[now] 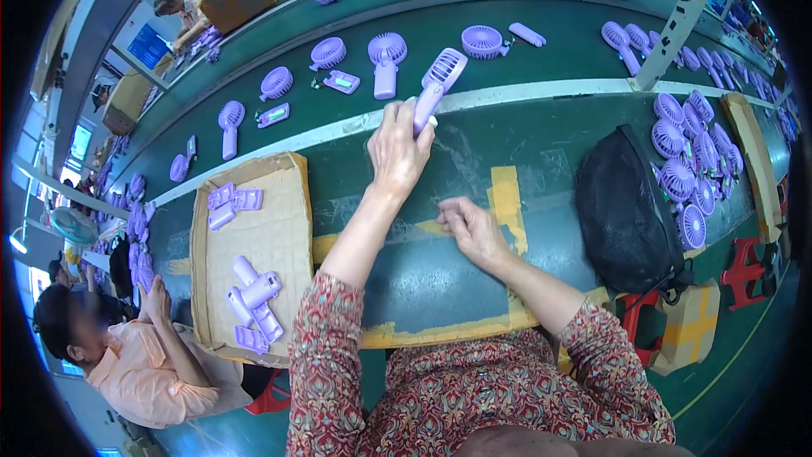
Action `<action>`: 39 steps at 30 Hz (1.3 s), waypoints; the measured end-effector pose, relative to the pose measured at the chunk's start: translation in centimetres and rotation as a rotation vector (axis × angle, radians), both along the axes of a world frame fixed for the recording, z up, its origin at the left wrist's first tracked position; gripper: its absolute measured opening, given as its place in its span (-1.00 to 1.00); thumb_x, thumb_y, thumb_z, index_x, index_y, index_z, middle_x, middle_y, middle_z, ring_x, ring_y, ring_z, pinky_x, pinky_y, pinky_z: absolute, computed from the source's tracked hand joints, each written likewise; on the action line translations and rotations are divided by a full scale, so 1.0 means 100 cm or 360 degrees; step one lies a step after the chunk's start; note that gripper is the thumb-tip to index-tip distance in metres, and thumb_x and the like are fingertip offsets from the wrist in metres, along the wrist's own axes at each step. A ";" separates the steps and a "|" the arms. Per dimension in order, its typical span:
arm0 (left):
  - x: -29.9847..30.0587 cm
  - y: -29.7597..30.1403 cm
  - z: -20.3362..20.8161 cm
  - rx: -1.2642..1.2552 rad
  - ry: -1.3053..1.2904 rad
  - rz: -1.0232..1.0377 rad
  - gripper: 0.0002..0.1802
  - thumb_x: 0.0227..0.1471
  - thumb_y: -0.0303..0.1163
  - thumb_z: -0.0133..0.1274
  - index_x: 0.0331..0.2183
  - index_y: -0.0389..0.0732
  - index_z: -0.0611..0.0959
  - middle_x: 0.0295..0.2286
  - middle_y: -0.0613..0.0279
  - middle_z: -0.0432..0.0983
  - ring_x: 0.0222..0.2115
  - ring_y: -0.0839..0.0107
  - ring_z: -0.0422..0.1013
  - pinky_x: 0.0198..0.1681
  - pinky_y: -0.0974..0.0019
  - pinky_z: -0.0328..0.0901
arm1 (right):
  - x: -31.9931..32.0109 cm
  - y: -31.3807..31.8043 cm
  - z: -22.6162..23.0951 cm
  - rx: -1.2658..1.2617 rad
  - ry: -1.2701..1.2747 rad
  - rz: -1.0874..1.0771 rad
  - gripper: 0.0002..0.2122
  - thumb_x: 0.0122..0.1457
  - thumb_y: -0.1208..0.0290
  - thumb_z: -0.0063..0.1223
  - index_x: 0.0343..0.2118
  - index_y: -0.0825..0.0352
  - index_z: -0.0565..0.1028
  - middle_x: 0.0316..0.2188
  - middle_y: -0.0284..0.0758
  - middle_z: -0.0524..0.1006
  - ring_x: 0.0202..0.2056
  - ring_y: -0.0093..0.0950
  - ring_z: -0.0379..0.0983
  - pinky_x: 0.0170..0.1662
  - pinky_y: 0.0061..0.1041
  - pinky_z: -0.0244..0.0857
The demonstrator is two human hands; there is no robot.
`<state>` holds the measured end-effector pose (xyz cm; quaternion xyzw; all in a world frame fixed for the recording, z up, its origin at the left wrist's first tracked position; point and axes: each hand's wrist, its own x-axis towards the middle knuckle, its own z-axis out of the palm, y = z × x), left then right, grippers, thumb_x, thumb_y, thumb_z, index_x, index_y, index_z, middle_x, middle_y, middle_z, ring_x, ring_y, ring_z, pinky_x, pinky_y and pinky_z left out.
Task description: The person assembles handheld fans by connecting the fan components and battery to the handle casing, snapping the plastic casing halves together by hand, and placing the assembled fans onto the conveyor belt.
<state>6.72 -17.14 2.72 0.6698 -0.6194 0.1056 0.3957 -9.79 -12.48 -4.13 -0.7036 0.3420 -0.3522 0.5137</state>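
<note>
My left hand [396,148] reaches out over the far rail of the bench, closed around the handle of a purple handheld fan [444,72]. The fan is tilted, its slotted grille pointing away from me. Lower and to the right, my right hand [475,233] rests over the green bench top [406,267] with its fingers loosely bent and apart; nothing shows in it. Just beyond the rail, on the green conveyor belt, lie another whole purple fan [386,63], a round fan head [484,41] and a handle shell [342,81].
A shallow cardboard tray [292,228] with purple shells stands left. At right are a black mesh bag [622,203] and a heap of purple fans [689,152]. A metal post [681,21] rises at the rail. Another person [152,355] sits at left, hands on a purple part.
</note>
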 end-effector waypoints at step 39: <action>0.112 -0.175 -0.072 0.0518 -0.0256 0.0471 -0.52 -0.16 -0.13 0.14 -0.21 -0.22 0.53 -0.09 0.11 0.34 -0.03 0.09 0.22 0.00 0.02 0.17 | -0.006 -0.010 -0.002 -0.0012 0.0127 0.0086 -0.84 0.15 0.54 -0.11 -0.19 0.36 0.38 -0.42 -0.25 0.56 -0.44 -0.46 0.53 -0.39 -0.54 0.40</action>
